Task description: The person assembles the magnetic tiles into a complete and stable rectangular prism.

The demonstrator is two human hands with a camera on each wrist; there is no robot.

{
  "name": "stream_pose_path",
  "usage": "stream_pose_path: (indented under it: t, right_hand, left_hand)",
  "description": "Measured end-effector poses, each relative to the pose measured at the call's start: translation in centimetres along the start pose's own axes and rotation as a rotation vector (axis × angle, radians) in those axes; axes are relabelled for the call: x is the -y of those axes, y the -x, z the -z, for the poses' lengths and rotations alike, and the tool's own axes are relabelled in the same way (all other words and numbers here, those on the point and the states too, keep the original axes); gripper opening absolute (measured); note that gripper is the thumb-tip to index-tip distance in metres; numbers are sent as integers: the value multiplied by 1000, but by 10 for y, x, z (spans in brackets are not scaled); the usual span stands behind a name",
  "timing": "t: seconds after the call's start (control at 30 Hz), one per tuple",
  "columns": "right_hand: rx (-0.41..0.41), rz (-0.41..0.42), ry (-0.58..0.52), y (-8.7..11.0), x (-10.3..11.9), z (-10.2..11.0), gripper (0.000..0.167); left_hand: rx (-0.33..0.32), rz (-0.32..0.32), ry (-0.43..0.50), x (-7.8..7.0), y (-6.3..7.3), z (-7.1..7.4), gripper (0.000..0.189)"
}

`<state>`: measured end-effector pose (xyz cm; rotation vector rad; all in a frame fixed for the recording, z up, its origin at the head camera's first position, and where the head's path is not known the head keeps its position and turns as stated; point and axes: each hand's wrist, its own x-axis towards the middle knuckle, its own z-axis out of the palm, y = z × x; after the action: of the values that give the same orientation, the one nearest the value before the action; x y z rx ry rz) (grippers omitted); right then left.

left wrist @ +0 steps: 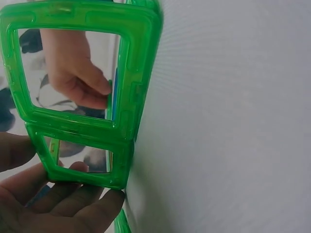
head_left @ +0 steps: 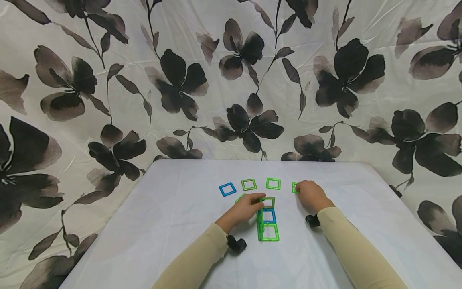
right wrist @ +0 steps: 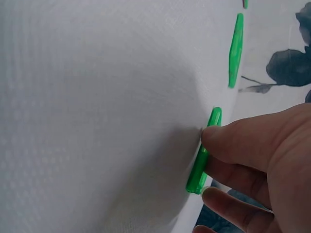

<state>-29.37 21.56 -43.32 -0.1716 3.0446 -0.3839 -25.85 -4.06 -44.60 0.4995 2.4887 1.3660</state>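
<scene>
My left hand [head_left: 242,210] holds the far end of an upright wall of green magnetic tiles [head_left: 260,231]. In the left wrist view its thumb and fingers are at the edges of the end green tile [left wrist: 82,178]. Joined to the wall's right side is a flat row: a front green tile [head_left: 270,239], a blue tile [head_left: 269,222] in the middle and a green tile at the back. At the back right, my right hand [head_left: 313,195] pinches a single green tile [right wrist: 198,167] between thumb and fingers, close to the table, partly hiding it in the head view.
Along the back of the white table [head_left: 144,241] lie a blue tile [head_left: 229,194], a yellow-green tile [head_left: 250,189] and a green tile [head_left: 273,189]. Part of another green piece [head_left: 238,198] shows behind my left hand. A floral cloth [head_left: 202,132] hangs behind the table.
</scene>
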Motion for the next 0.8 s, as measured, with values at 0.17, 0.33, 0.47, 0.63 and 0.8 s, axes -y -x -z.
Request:
stream_pose_path:
  t: [0.17, 0.33, 0.47, 0.63, 0.8]
  right_hand:
    - [17, -18, 2, -2, -1, -1, 26]
    - [11, -33, -5, -2, 0, 0, 23]
    - [6, -23, 7, -1, -1, 1, 21]
    - [10, -4, 24, -1, -3, 1, 17]
    - [-10, 34, 48, -2, -4, 2, 15]
  left_hand:
    - [3, -6, -2, 0, 0, 0, 43]
    - [4, -4, -1, -1, -1, -1, 44]
    - [-1, 10, 7, -2, -2, -1, 44]
    - [-2, 11, 10, -3, -2, -2, 44]
    - [-4, 12, 19, -3, -3, -1, 44]
